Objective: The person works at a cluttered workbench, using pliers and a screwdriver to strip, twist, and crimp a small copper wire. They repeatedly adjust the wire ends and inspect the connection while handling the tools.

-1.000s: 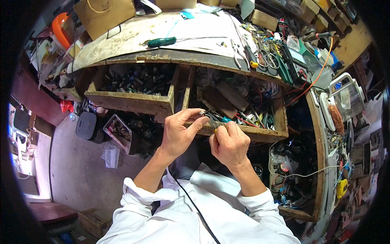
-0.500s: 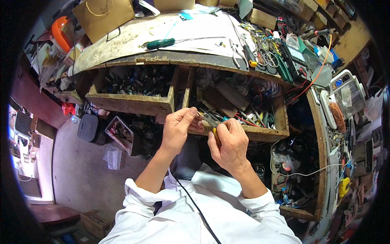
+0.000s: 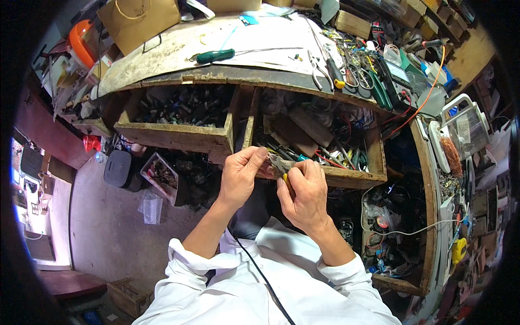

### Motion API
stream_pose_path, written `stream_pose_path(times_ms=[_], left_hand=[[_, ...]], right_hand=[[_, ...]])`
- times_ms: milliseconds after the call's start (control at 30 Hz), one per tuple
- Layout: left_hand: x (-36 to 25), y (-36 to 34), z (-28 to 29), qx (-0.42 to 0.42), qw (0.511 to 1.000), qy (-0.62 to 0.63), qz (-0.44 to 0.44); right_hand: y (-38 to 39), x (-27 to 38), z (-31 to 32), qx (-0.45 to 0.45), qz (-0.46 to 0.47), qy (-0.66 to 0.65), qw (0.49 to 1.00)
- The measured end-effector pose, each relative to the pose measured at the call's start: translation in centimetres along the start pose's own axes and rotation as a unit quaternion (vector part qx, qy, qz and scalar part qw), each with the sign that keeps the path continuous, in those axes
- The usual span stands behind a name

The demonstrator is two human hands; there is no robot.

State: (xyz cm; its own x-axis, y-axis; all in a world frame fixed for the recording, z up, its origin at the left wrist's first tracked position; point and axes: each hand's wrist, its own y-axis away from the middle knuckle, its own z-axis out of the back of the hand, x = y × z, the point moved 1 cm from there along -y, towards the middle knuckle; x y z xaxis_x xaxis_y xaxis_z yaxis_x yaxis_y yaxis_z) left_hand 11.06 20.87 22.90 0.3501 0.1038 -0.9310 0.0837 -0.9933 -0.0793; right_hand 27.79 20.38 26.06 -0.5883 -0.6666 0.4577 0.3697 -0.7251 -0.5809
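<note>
Two hands are being held together in front of two open wooden drawers. One small greyish metal part (image 3: 279, 164) is being pinched between them, just above the front edge of the right drawer (image 3: 346, 176). The left hand (image 3: 241, 179) is being closed around the part's left end with thumb and fingers. The right hand (image 3: 303, 192) is being curled shut against the part, and a thin yellow-handled tool (image 3: 287, 182) is being gripped in it; what kind of tool it is cannot be told.

Compared with a second ago, the hands are being kept in nearly the same place, with the right hand drawn slightly closer to the left and the part turned a little.

The left drawer (image 3: 179, 135) is being filled with dark small parts, the right one with sticks, wires and hand tools. On the worn workbench (image 3: 162, 49) above, one green-handled screwdriver (image 3: 216, 55), one pair of pliers (image 3: 319, 67) and one cardboard box (image 3: 138, 19) are being kept. A black cord (image 3: 260, 273) is being draped over the white shirt. Part of the right drawer is being hidden by the hands.
</note>
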Motion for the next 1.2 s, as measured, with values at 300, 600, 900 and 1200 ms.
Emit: stream_pose_path(times_ms=[300,600,900,1200], left_hand=[[0.0,0.4,-0.2,0.048,0.995,-0.065,-0.053],[0.4,0.7,-0.4,0.041,0.995,-0.065,-0.063],[0.6,0.4,-1.1,0.031,0.999,-0.011,-0.027],[0.8,0.5,-1.7,0.070,0.997,0.008,-0.021]], right_hand=[[0.2,-0.4,-0.2,0.001,0.030,0.054,0.998],[0.2,-1.4,-1.0,-0.033,0.061,0.074,0.995],[0.0,-1.8,-0.9,-0.031,0.041,0.034,0.998],[0.1,-2.2,-0.8,-0.037,0.011,0.006,0.999]])
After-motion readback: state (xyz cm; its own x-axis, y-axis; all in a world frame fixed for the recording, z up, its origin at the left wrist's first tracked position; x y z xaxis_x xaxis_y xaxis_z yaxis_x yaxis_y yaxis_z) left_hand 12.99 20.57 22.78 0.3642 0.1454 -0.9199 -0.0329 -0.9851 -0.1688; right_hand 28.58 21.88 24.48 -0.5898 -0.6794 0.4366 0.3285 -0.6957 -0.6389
